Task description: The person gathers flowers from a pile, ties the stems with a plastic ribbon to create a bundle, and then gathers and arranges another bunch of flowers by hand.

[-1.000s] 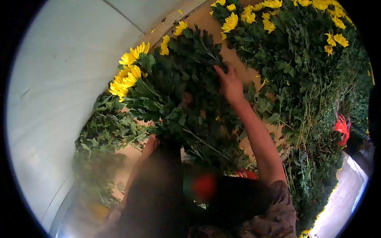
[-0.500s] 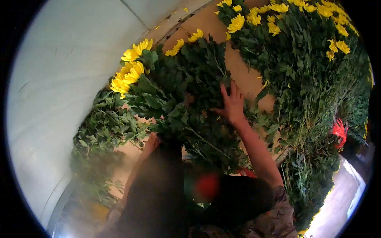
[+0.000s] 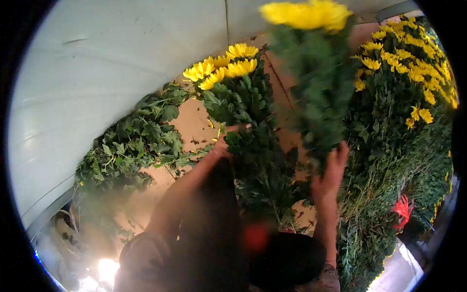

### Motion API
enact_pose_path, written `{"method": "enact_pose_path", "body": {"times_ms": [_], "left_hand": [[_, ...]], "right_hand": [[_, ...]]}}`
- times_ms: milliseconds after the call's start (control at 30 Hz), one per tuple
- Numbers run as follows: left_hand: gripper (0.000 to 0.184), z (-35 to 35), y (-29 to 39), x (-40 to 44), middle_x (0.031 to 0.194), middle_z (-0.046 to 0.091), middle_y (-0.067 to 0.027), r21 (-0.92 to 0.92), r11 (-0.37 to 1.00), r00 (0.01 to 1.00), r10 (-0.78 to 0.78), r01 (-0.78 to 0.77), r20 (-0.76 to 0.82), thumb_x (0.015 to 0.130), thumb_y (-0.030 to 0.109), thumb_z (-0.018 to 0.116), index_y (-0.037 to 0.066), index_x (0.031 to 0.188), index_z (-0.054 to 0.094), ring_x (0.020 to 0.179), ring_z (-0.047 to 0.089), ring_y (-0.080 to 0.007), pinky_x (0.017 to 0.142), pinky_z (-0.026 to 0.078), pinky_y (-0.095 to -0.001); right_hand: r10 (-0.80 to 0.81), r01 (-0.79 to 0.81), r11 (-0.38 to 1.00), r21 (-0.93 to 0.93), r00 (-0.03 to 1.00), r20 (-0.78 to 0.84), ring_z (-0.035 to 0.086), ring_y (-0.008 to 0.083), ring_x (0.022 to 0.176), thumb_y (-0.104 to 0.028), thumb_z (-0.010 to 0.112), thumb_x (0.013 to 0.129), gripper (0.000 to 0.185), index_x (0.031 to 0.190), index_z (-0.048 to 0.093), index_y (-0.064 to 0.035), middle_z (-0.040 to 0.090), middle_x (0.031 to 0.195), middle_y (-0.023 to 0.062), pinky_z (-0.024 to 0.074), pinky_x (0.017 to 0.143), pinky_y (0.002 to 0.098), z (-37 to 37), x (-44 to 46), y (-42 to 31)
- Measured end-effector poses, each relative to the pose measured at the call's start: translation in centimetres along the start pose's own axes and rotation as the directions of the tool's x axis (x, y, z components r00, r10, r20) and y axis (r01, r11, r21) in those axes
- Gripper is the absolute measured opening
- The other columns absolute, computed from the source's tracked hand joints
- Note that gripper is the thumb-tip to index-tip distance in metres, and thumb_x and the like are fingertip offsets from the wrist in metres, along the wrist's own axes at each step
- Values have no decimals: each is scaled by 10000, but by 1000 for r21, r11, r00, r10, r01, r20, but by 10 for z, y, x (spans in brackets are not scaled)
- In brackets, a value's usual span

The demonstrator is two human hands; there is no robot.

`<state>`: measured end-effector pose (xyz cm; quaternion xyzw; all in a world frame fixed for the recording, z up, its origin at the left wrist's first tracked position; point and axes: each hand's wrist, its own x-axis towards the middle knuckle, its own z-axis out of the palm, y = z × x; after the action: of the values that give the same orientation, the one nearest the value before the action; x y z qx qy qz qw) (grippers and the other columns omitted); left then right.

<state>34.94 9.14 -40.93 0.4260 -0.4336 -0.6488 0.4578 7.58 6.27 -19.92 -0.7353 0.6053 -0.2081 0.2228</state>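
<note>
My left hand [image 3: 227,139] is wrapped round the leafy stems of a bunch of yellow chrysanthemums [image 3: 248,104] at the centre, its blooms toward the wall. To the right, a second bunch of yellow chrysanthemums [image 3: 316,82] stands raised and blurred by motion, with its blooms at the top edge of the view. My right hand [image 3: 331,175] grips the lower stems of this second bunch; leaves cover part of the fingers. The two bunches are apart at the blooms.
A large pile of yellow chrysanthemums [image 3: 389,131] fills the right side, with a red tie [image 3: 403,212] by its stems. Loose leaves [image 3: 131,136] lie at the left on the brown floor [image 3: 192,121], beside a pale wall [image 3: 112,58].
My right hand has closed on a bunch and lifted it on the right. My left hand has moved up and right, onto the centre bunch. The view has shifted.
</note>
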Motion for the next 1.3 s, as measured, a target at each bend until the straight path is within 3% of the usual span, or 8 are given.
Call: {"method": "enact_pose_path", "body": {"times_ms": [100, 333, 700, 800, 933, 1033, 1133, 1300], "left_hand": [[474, -1, -15, -7, 1198, 581, -103, 766, 443, 884, 216, -466, 414, 708, 186, 676, 72, 1162, 598, 1104, 526, -307, 951, 424, -403], [365, 10, 49, -8, 1180, 578, -94, 779, 612, 958, -117, -139, 263, 818, 174, 568, 100, 1176, 568, 1142, 493, -284, 1001, 373, -373], [458, 69, 108, 54, 1310, 505, -85, -571, 770, 956, -184, 285, 230, 925, 325, 551, 56, 1292, 495, 1190, 475, -195, 1013, 383, -371], [457, 92, 166, 76, 1314, 505, -85, -578, 781, 963, -110, 236, 245, 925, 323, 548, 54, 1291, 497, 1193, 475, -197, 1017, 380, -371], [456, 105, 303, 72, 1319, 504, -85, -440, 897, 970, 80, 30, 229, 925, 320, 543, 52, 1291, 500, 1197, 475, -200, 1022, 377, -370], [455, 107, 409, 45, 1323, 504, -85, -268, 944, 940, 255, -191, 227, 925, 318, 540, 50, 1291, 503, 1200, 476, -202, 1025, 374, -370], [454, 108, 497, -2, 1327, 503, -84, -17, 909, 871, 404, -416, 280, 926, 316, 537, 48, 1290, 505, 1203, 476, -204, 1029, 372, -370], [453, 114, 576, -79, 1334, 503, -84, 538, 259, 593, 446, -803, 671, 926, 313, 532, 44, 1290, 509, 1209, 476, -207, 1035, 368, -369]], "right_hand": [[-62, 101, 962, -253, 985, 160, 436, 441, 1183, 50, 539, 707, 660, 1350, 433, -54, 381, 1357, 248, 424, 957, 440, 56, -9, -19], [6, 55, 961, -269, 975, 224, 396, 461, 1207, 108, 565, 629, 811, 1394, 364, -70, 331, 1377, 265, 465, 880, 476, 81, -8, -32], [199, -197, 872, 448, 979, 43, 484, 395, 1120, -135, 649, 844, 650, 1377, 321, 44, 445, 1278, 258, 425, 944, 422, -33, 5, -85], [39, -39, 999, -1, 999, 0, 470, 373, 1178, -153, 645, 857, 620, 1350, 340, 68, 437, 1319, 217, 405, 980, 389, -104, 6, -132], [-360, 220, 910, -352, 841, -403, 490, 357, 1147, -130, 645, 849, 602, 1337, 354, 69, 457, 1295, 211, 414, 958, 391, -177, -20, -201], [-141, 314, 745, 589, 937, -320, 510, 361, 1116, -90, 632, 838, 546, 1304, 395, 68, 465, 1297, 211, 414, 962, 401, -218, -53, -247], [-262, 375, 884, 279, 892, -368, 452, 385, 1181, -114, 625, 854, 577, 1341, 343, 12, 459, 1299, 213, 357, 1023, 399, -241, -83, -277], [85, 90, 883, 461, 935, -345, 537, 417, 1023, -236, 559, 900, 428, 1216, 475, 39, 505, 1200, 275, 426, 927, 468, -204, -167, -321]]}}
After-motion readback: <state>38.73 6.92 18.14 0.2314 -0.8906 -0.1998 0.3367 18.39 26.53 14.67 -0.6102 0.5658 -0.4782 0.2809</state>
